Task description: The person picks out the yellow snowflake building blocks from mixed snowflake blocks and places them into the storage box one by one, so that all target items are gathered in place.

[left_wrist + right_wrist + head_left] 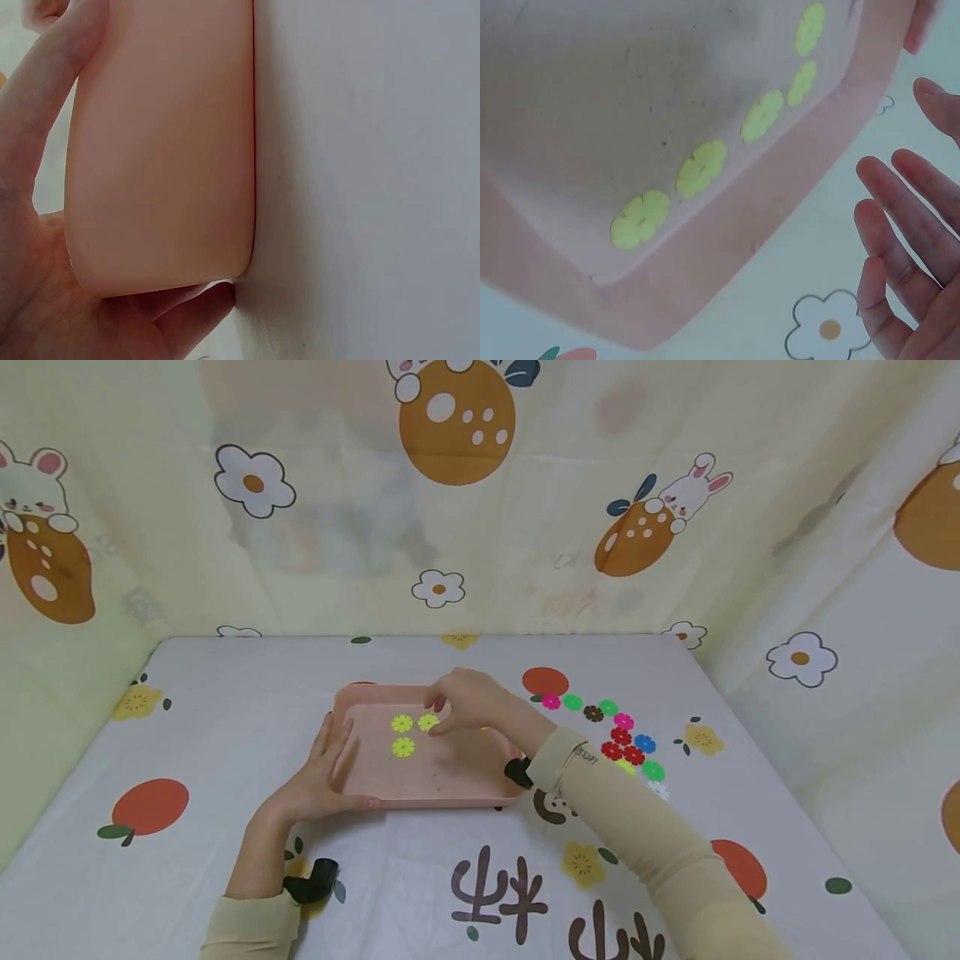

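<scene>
A shallow pink tray (450,781) sits on the table. My left hand (315,781) holds its near left corner, thumb along the front wall and fingers at the left side; the left wrist view shows the palm against the tray's corner (165,172). Inside the tray lie several yellow flower-shaped pieces (402,747), seen in a row along one wall in the right wrist view. Over the tray hovers my right hand (474,697), thumb and index finger apart beside a yellow flower piece (428,722). Nothing shows between its loosely bent fingers (900,255).
Right of the tray, loose flower pieces in pink, green, brown, red, blue and yellow (633,754) lie on the printed tablecloth (247,727), partly near the right forearm. A patterned curtain (337,552) hangs behind the table.
</scene>
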A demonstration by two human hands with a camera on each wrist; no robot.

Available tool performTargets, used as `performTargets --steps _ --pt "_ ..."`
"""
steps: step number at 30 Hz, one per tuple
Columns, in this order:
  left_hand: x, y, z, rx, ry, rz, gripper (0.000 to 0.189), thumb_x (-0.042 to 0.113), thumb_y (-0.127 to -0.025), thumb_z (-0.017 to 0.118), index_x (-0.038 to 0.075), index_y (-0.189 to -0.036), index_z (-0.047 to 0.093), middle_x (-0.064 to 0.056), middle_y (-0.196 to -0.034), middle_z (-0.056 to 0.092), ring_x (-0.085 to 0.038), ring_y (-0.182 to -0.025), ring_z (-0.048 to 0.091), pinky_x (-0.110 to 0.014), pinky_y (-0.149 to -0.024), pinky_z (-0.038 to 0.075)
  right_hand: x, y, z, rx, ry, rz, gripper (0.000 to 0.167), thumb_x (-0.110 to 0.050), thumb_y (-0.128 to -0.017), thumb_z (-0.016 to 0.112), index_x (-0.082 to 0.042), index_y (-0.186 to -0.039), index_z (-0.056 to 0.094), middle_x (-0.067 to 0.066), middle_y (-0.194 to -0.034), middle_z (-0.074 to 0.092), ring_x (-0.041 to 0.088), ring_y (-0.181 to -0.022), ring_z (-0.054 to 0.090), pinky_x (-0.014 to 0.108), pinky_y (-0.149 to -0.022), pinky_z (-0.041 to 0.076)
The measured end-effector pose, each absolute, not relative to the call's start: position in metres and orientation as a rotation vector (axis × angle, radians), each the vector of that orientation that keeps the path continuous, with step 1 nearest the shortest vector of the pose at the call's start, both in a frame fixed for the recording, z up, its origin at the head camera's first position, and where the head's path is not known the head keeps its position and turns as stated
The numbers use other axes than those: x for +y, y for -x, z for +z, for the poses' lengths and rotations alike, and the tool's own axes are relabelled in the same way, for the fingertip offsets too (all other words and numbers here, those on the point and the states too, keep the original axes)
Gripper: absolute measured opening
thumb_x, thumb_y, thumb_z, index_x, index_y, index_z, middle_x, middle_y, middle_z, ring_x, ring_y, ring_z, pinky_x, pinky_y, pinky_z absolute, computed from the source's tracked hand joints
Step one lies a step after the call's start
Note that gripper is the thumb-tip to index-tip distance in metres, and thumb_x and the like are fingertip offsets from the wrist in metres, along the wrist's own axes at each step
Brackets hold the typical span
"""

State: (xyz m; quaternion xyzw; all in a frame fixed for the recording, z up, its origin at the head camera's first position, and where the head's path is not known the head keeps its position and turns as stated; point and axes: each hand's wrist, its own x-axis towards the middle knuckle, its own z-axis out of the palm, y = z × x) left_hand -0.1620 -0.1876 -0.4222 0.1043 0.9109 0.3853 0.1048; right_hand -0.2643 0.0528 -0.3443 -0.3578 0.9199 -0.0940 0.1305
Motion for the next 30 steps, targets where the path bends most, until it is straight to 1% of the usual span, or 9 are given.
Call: performTargets --steps 5,7,14,21,26,30 --pt "-0.188 0.161 -0.422 2.686 -0.309 1.146 0.120 0.047 -0.063 0.080 0.016 -0.148 0.001 -0.017 -0.149 -0.018 -0.045 -0.134 -0.003 -0.065 -0.098 0.019 0.064 0.263 -0.340 2.712 1.062 -0.288 0.036 -0.035 -0.075 0.074 -0.016 -0.104 0.068 -0.005 -0.093 0.066 0.011 -0.080 0.057 0.025 -0.070 0.045" --pt "-0.188 0.161 -0.422 2.687 -0.313 1.151 0.120 0.046 -0.063 0.080 0.016 -0.148 0.001 -0.017 -0.149 -0.019 -0.045 -0.134 -0.003 -0.065 -0.098 0.018 0.069 0.261 -0.337 2.717 1.039 -0.315 0.036 -0.036 -0.075 0.074 -0.017 -0.105 0.068 -0.006 -0.093 0.066 0.010 -0.078 0.056 0.024 -0.069 0.045" --pt "-0.187 0.162 -0.422 2.698 -0.304 1.116 0.121 0.050 -0.062 0.079 0.018 -0.148 0.000 -0.016 -0.149 -0.018 -0.045 -0.134 -0.003 -0.065 -0.098 0.019 0.088 0.257 -0.331 2.743 0.974 -0.381 0.038 -0.035 -0.074 0.076 -0.017 -0.105 0.068 -0.006 -0.094 0.066 0.012 -0.079 0.055 0.025 -0.067 0.045" --pt "-0.186 0.163 -0.422 2.691 -0.291 1.119 0.122 0.051 -0.061 0.079 0.022 -0.148 -0.002 -0.014 -0.150 -0.019 -0.043 -0.135 -0.005 -0.066 -0.097 0.018 0.113 0.254 -0.328 2.766 0.956 -0.445 0.039 -0.032 -0.074 0.076 -0.014 -0.107 0.068 -0.005 -0.097 0.067 0.018 -0.085 0.059 0.025 -0.069 0.047" --pt "-0.186 0.162 -0.422 2.692 -0.290 1.119 0.122 0.050 -0.062 0.079 0.021 -0.148 -0.002 -0.015 -0.150 -0.019 -0.042 -0.135 -0.006 -0.066 -0.097 0.018 0.132 0.249 -0.324 2.783 0.916 -0.468 0.039 -0.030 -0.074 0.076 -0.011 -0.107 0.068 -0.001 -0.098 0.067 0.018 -0.083 0.058 0.028 -0.068 0.047" --pt "-0.186 0.162 -0.421 2.692 -0.299 1.128 0.121 0.048 -0.062 0.080 0.020 -0.148 -0.001 -0.015 -0.149 -0.019 -0.042 -0.135 -0.006 -0.066 -0.098 0.018 0.148 0.248 -0.327 2.809 0.961 -0.467 0.035 -0.028 -0.075 0.074 -0.010 -0.105 0.068 -0.001 -0.096 0.067 0.015 -0.077 0.057 0.028 -0.068 0.046"
